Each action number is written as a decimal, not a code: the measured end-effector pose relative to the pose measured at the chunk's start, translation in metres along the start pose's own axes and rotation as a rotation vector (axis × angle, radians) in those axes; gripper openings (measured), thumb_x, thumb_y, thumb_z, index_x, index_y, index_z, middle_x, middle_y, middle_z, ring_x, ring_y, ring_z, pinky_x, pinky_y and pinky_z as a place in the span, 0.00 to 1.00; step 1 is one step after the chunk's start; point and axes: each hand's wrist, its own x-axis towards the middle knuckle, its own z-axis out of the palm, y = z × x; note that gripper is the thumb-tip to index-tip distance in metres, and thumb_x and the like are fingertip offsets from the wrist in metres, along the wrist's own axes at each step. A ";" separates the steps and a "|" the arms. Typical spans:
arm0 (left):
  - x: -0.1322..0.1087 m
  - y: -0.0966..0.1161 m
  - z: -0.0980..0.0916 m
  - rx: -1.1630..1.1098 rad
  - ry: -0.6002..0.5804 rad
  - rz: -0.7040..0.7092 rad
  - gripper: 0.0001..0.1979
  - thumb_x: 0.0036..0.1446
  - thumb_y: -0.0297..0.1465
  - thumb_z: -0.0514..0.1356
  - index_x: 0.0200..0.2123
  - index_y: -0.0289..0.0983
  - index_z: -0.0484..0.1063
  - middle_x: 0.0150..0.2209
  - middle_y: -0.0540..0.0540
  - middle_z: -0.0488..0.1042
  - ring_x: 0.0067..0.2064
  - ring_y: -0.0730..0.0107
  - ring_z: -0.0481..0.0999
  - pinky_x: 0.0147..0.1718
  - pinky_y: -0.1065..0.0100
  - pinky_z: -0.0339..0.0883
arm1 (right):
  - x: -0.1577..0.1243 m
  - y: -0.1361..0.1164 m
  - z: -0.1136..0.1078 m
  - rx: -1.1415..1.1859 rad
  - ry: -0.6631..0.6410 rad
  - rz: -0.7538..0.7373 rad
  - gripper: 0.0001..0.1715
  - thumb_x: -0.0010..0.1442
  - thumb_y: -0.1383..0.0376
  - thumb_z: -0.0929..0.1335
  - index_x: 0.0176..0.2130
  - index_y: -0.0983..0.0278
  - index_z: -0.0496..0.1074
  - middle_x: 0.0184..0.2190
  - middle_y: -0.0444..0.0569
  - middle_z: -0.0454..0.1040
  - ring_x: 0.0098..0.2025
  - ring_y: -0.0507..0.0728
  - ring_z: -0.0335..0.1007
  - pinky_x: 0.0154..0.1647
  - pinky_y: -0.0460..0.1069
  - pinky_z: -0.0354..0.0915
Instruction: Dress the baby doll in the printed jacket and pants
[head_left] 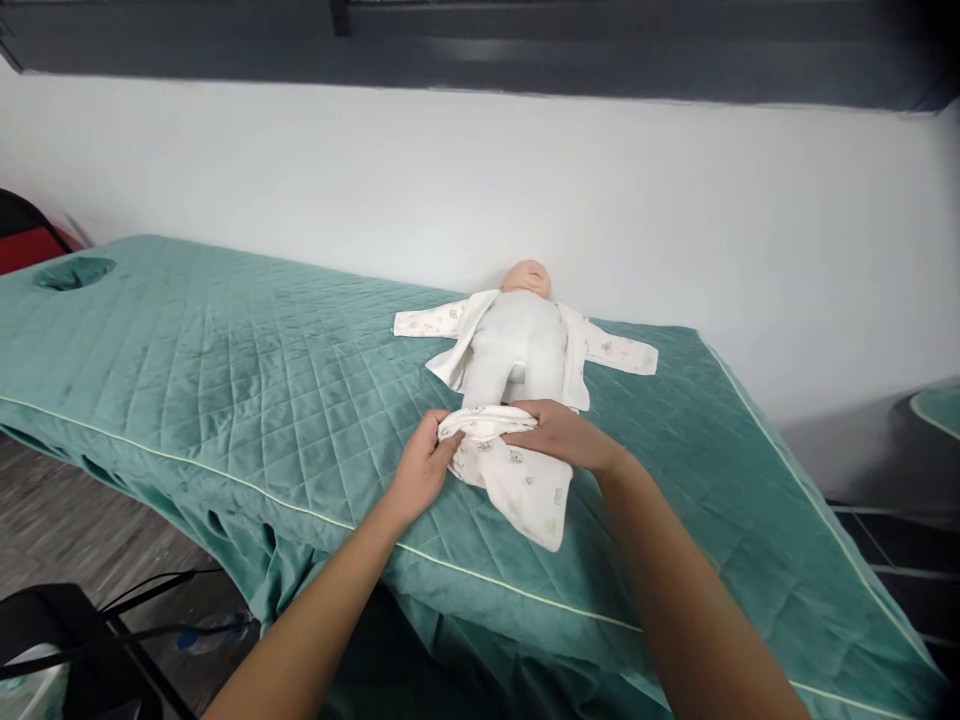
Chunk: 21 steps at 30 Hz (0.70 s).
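Observation:
A baby doll (517, 335) with a pale cloth body lies on its back, its head toward the wall. Its arms are in the sleeves of a white printed baby jacket (622, 350), which is spread open at the front. At the doll's feet, my left hand (427, 465) and my right hand (562, 435) grip the waistband of white printed baby pants (525, 490) from either side. The lower ends of the doll's legs are hidden behind the waistband. One pant leg hangs loosely toward me over the bed.
A green quilted cover (262, 380) lies over the bed, with a face hole (75, 272) at the far left. Behind it rises a white wall (300, 180). A black stand with cables (82, 640) and a plastic bottle (214, 635) are at lower left.

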 end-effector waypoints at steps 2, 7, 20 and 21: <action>0.008 -0.001 0.000 0.054 0.026 0.032 0.09 0.64 0.38 0.59 0.43 0.38 0.70 0.37 0.49 0.73 0.38 0.67 0.70 0.39 0.68 0.63 | -0.002 -0.002 -0.001 0.022 -0.029 0.030 0.32 0.54 0.47 0.74 0.51 0.64 0.77 0.39 0.49 0.80 0.38 0.59 0.75 0.35 0.49 0.67; 0.027 -0.003 0.000 0.109 0.060 0.093 0.08 0.64 0.35 0.58 0.44 0.39 0.71 0.39 0.49 0.76 0.41 0.66 0.72 0.42 0.68 0.63 | -0.003 -0.005 -0.004 0.070 -0.048 0.054 0.29 0.54 0.48 0.74 0.48 0.65 0.77 0.39 0.47 0.79 0.38 0.58 0.74 0.37 0.49 0.68; 0.086 -0.015 0.004 0.494 0.097 0.307 0.10 0.65 0.34 0.56 0.46 0.39 0.74 0.45 0.40 0.76 0.51 0.55 0.73 0.54 0.59 0.63 | 0.014 -0.002 -0.003 -0.159 0.155 0.019 0.18 0.54 0.54 0.73 0.41 0.62 0.77 0.39 0.46 0.79 0.43 0.61 0.73 0.43 0.52 0.67; 0.088 -0.015 0.005 0.527 0.098 0.312 0.10 0.65 0.33 0.56 0.46 0.39 0.74 0.45 0.40 0.76 0.51 0.55 0.72 0.54 0.59 0.62 | 0.016 -0.001 -0.003 -0.155 0.168 0.015 0.16 0.54 0.55 0.72 0.40 0.62 0.77 0.39 0.46 0.79 0.42 0.61 0.73 0.43 0.52 0.67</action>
